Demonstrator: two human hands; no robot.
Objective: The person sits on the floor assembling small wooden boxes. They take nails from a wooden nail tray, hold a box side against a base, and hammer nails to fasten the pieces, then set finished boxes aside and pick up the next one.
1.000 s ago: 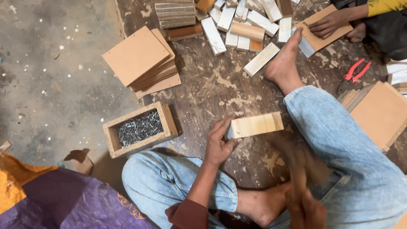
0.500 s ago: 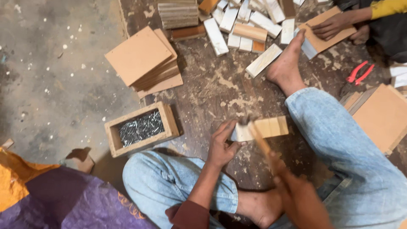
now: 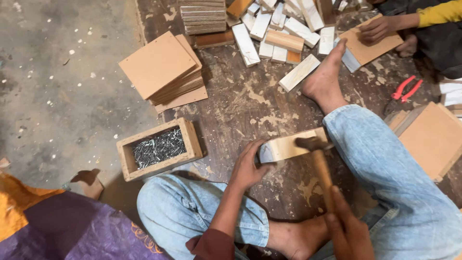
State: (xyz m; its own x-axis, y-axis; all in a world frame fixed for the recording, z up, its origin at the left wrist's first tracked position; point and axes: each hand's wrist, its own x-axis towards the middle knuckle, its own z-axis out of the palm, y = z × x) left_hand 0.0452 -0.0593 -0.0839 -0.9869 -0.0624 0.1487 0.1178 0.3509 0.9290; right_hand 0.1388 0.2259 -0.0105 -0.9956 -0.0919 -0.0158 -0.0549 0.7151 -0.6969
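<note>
A pale wooden block [image 3: 288,145] lies on the dark worn board between my legs. My left hand [image 3: 248,166] grips its left end and steadies it. My right hand [image 3: 349,231] holds a wooden-handled hammer [image 3: 320,166], whose dark head rests on the top of the block. My bare foot [image 3: 327,77] stretches out just beyond the block.
A wooden box of nails [image 3: 159,149] sits left of my knee. A stack of square brown boards [image 3: 163,72] lies further back. Loose wood pieces [image 3: 284,29] pile at the top. Another person's hand [image 3: 378,29] holds a board at top right. Red pliers [image 3: 404,89] lie nearby.
My right hand has swung the hammer down from a raised, blurred position onto the block. My left hand has kept its hold on the block.
</note>
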